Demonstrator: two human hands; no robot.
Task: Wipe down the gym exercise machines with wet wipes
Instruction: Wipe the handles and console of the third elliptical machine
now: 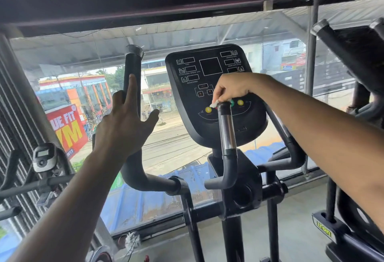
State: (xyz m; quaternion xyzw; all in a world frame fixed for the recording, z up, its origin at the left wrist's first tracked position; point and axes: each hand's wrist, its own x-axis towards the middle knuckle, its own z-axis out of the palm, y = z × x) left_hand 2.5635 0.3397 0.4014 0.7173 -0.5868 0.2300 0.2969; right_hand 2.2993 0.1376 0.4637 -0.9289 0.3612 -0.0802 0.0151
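Wet wipe point(214, 103), small white crumpled wad, pinched in R hand point(232, 88) w/ curled fingers.

Right hand point(232, 88) pinching wet wipe point(214, 103) at console point(216, 95), left hand point(126, 122) spread

The console point(214, 95) stands behind the inner handle point(227, 128), with the tall handlebar point(133, 70) to its left.

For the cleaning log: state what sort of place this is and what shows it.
A gym, most likely an upper-floor cardio area. An elliptical's console with time, speed and resistance readouts faces a street-view window; another machine's small display sits at left, and a red gym banner hangs outside.
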